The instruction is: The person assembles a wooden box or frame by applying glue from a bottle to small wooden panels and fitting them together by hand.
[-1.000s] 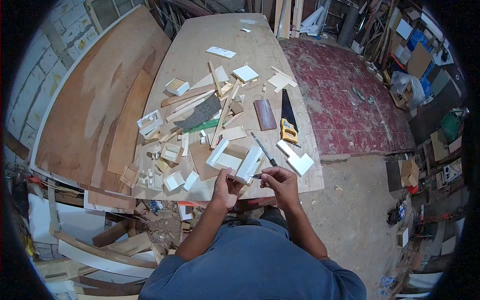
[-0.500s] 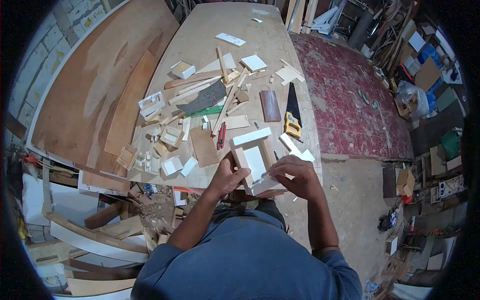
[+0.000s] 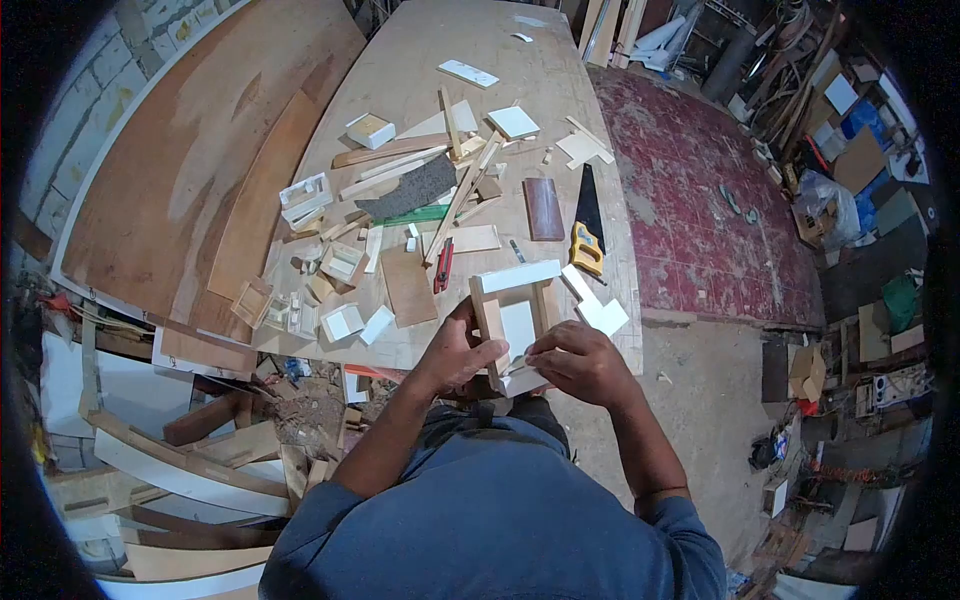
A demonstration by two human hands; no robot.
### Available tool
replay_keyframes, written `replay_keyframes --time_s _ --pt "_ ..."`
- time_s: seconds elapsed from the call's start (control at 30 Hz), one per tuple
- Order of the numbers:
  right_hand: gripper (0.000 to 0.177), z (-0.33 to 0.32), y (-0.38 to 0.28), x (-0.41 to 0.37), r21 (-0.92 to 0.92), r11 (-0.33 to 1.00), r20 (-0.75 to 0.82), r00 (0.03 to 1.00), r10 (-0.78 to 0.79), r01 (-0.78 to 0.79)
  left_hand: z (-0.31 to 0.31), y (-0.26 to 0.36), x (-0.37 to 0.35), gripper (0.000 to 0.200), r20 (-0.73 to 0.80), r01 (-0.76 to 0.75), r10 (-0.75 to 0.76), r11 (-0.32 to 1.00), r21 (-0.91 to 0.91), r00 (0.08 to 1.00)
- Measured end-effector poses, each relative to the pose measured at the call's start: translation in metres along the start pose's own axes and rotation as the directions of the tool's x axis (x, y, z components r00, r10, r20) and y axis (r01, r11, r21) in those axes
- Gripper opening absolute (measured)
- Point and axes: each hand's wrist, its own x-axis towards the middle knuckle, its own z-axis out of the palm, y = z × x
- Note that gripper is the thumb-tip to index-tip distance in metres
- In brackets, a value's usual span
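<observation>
A small open wooden box (image 3: pixel 520 275), white-faced with bare wood sides and a white floor, is held tilted above the near edge of the workbench. My left hand (image 3: pixel 455 355) grips its left side, thumb over the near left corner. At the box's near right corner, my right hand (image 3: pixel 580 365) has its fingertips pinched together over the near wall; whatever small piece they may hold is hidden. On the bench just beyond the box lie a red utility knife (image 3: pixel 444 265) and a pencil-like stick (image 3: pixel 517 251). White offcuts (image 3: pixel 600 312) rest to the right.
A handsaw (image 3: pixel 587 240) with a yellow handle and a dark wood block (image 3: pixel 543 210) lie on the workbench (image 3: pixel 420 40). Several small boxes, strips and a grey abrasive sheet (image 3: pixel 412 190) cover its left and middle. A large plywood sheet (image 3: pixel 200 150) leans at left.
My right hand has shifted slightly left and down along the box's near wall, its fingers now drawn into a pinch. The left hand keeps its grip; the view has shifted a little.
</observation>
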Motion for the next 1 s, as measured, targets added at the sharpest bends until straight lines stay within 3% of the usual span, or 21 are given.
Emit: replay_keyframes --time_s 0.33,0.4,0.67,1.0 --pt "0.016 -0.008 -0.009 -0.002 -0.051 0.994 0.01 0.995 -0.101 0.102 0.008 0.006 0.001 0.082 0.044 0.046 -0.046 0.999 -0.002 0.998" --pt "0.016 -0.011 -0.011 -0.002 -0.069 0.992 0.021 0.994 -0.107 0.108 0.007 0.001 0.002 0.074 0.058 -0.021 0.021 1.0 0.004 0.998" --pt "0.028 -0.026 -0.013 0.0 -0.035 0.992 0.198 0.974 -0.11 0.119 0.005 0.001 0.001 0.077 0.1 -0.026 0.032 0.998 -0.061 0.994" --pt "0.028 -0.034 -0.015 0.011 -0.059 0.988 0.274 0.954 -0.12 0.141 -0.001 0.009 -0.003 0.073 0.102 -0.004 0.017 0.992 -0.13 0.995"
